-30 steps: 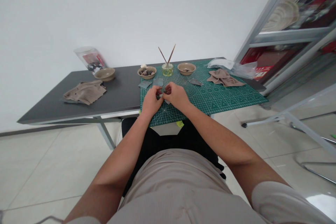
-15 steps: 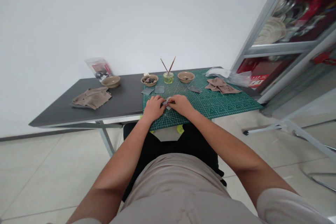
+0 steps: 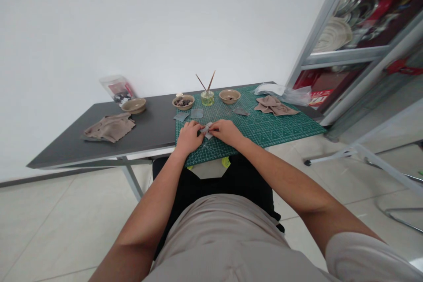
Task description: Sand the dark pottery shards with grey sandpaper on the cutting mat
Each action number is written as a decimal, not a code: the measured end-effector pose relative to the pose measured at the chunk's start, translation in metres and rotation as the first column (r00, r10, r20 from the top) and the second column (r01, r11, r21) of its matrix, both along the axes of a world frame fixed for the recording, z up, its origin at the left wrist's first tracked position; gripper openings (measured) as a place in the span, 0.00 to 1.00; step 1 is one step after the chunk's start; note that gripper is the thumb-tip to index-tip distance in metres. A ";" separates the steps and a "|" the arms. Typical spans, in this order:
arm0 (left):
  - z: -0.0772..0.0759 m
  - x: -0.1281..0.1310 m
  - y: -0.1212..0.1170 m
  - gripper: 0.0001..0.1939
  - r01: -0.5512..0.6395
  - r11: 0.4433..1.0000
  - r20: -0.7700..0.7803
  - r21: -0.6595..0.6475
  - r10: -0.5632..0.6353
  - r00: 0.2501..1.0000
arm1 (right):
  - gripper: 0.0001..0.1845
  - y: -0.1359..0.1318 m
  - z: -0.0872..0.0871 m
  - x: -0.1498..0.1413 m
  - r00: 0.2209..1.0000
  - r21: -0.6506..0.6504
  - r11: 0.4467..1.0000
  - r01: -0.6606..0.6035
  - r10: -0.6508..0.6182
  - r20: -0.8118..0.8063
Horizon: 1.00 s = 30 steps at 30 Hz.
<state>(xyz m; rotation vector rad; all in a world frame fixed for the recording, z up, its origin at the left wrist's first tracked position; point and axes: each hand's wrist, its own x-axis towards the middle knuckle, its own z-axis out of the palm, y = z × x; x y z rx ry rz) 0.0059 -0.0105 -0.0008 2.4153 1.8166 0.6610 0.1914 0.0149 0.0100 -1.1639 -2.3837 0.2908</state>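
Note:
Between my two hands, low over the green cutting mat (image 3: 228, 141), is a small grey translucent sheet (image 3: 208, 134), partly folded. My left hand (image 3: 191, 137) pinches its left side with thumb and finger. On the other side, my right hand (image 3: 227, 132) closes its fingertips on the sheet's right edge. Just beyond my hands lie more flat grey squares (image 3: 197, 113) and a creased grey piece (image 3: 241, 111). Whether anything is wrapped inside the sheet is hidden by my fingers.
Behind the squares stand a bowl of dark lumps (image 3: 183, 102), a glass jar (image 3: 207, 98) with two thin brushes, and a bowl (image 3: 230, 96) with a little inside. Brown cloths lie left (image 3: 110, 128) and right (image 3: 275, 105). Farther left are another bowl (image 3: 134, 105) and a clear bag (image 3: 116, 89).
The view has shifted slightly, so the table appears farther left. My fingers have moved a little on the grey sheet, and more of it shows between them.

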 end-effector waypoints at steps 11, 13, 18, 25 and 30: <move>0.003 0.001 -0.001 0.14 -0.007 1.000 -0.016 -0.003 0.007 1.000 | 0.09 0.001 -0.002 0.000 0.999 0.012 0.999 0.035 -0.035 0.007; 0.003 0.001 -0.002 0.14 -0.006 1.000 -0.026 -0.001 0.006 1.000 | 0.09 0.003 -0.001 0.000 0.997 0.003 0.997 0.074 -0.074 0.012; 0.003 0.000 -0.002 0.14 -0.005 1.000 -0.027 -0.001 0.005 1.000 | 0.11 -0.001 -0.002 -0.006 0.994 0.032 0.994 0.109 -0.110 0.013; 0.004 0.002 -0.004 0.15 -0.016 1.000 -0.036 -0.006 0.016 0.999 | 0.10 0.002 0.000 0.000 0.996 -0.001 0.996 0.091 -0.091 0.010; 0.003 0.002 -0.003 0.15 -0.020 1.000 -0.036 -0.006 0.020 0.999 | 0.11 -0.003 0.001 -0.012 0.997 0.024 0.997 0.074 -0.074 -0.017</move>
